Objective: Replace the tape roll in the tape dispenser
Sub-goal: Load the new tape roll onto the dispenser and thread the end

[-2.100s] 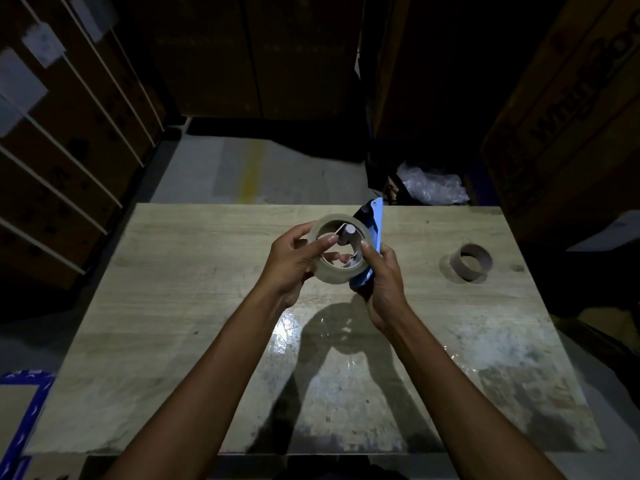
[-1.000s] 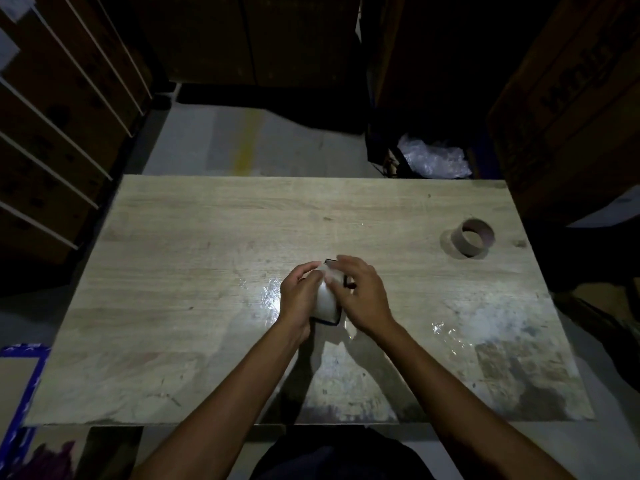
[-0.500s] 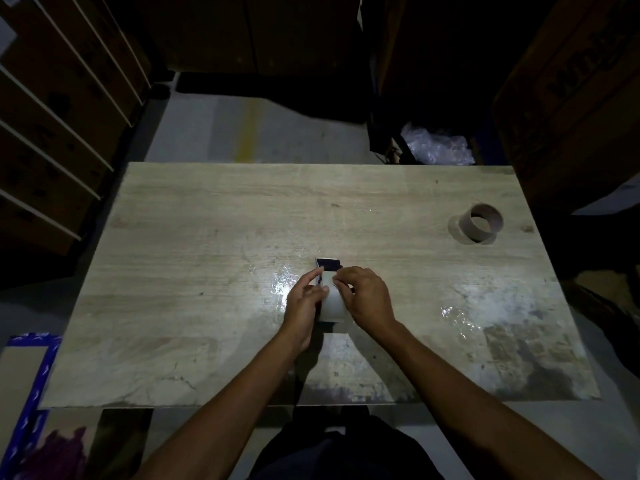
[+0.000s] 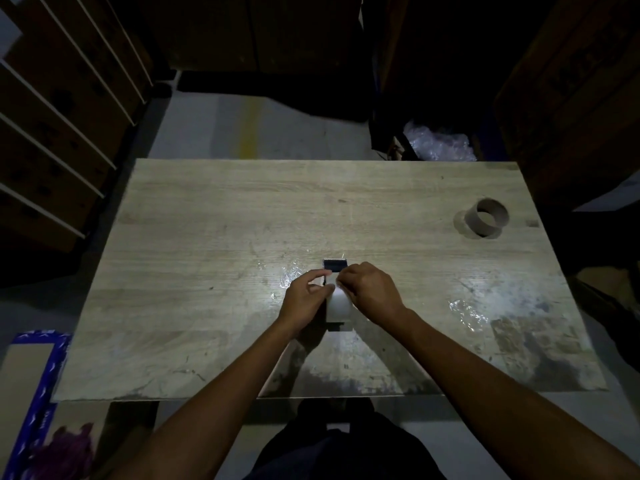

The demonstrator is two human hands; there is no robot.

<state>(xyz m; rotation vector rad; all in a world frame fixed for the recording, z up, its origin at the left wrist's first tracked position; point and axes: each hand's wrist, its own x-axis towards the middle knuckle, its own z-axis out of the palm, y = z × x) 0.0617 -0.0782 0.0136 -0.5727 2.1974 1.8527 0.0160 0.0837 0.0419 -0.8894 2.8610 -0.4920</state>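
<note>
A tape dispenser [image 4: 335, 265] stands on the wooden table [image 4: 207, 237] near its middle, its dark front end pointing away from me. A pale tape roll [image 4: 339, 306] sits in it, edge-on to me. My left hand [image 4: 304, 299] pinches the roll's left side at the top. My right hand [image 4: 367, 292] pinches the tape at the top of the roll from the right. The fingertips of both hands meet over the roll and hide the dispenser's middle.
An empty brown cardboard tape core [image 4: 487, 217] lies at the table's far right. Crumpled clear plastic [image 4: 440, 147] sits on the floor beyond the far edge. Cardboard boxes [image 4: 571, 84] stand to the right, strapped boxes [image 4: 52, 109] to the left.
The hands lowered the dispenser and roll from in front of me down onto the table. Over the last half second the fingers have shifted slightly at the top of the roll.
</note>
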